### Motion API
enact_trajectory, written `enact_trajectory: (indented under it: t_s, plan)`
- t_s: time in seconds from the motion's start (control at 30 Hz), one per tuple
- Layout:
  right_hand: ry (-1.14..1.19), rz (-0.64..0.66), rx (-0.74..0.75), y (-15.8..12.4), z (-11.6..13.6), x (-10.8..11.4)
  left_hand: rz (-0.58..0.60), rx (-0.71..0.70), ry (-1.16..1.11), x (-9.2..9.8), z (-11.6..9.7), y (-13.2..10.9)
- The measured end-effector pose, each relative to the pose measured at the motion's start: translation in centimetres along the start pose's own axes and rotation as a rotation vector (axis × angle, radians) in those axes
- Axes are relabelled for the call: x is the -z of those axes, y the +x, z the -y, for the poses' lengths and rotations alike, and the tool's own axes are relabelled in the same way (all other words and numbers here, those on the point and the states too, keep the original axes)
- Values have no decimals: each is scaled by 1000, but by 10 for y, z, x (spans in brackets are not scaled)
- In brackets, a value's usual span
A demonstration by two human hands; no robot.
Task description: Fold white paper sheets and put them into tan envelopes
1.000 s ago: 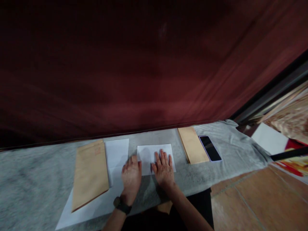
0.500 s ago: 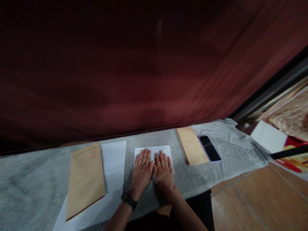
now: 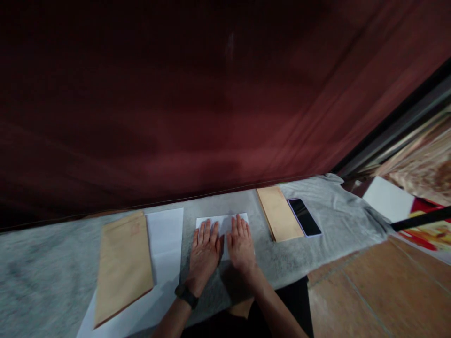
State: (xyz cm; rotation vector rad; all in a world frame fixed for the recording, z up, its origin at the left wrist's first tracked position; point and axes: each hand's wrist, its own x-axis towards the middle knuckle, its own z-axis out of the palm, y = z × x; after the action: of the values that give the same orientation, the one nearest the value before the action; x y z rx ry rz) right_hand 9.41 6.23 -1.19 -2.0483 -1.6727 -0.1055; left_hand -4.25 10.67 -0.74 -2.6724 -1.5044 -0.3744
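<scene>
2 hands: my left hand (image 3: 205,253) and right hand (image 3: 241,246) lie palm down, side by side, fingers stretched flat, gripping nothing, on the small white rectangular paper sheet (image 3: 224,230).
Sheet: beneath my fingers, lying on the grey fabric cloth (image 3: 218,203).
Left of sheet: 1 large brown rectangular paper envelope (image 3: 123,265), overlapping larger white paper (image 3: 165,239).
Right of sheet: 1 smaller brown rectangular paper packet (image 3: 281,213), then 1 black-screened rectangular phone (image 3: 305,217) with a lilac edge, farther right.
</scene>
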Motion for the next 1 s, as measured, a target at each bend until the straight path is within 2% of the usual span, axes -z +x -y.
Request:
enact_trajectory:
  t_s: [0.1,0.2,0.6,0.83,0.9,1.0]
  plan:
    - [63,75,89,7,16,-7,14,-13,17,-1,1,0]
    - [61,80,90,7,17,-12,15,-26,18,-2,2,0]
    - [-112,-3,17,-11,-37,0,-67,52,-69,-7,3,-3]
    - [-149,-76,9,-23,-52,4,-109,62,-55,-3,3,-18]
    - [-162,-72,2,-23,-51,5,-110,29,-51,2,-3,-28]
    - [-175,-53,-20,-22,-48,6,-58,-127,-73,8,-13,-42]
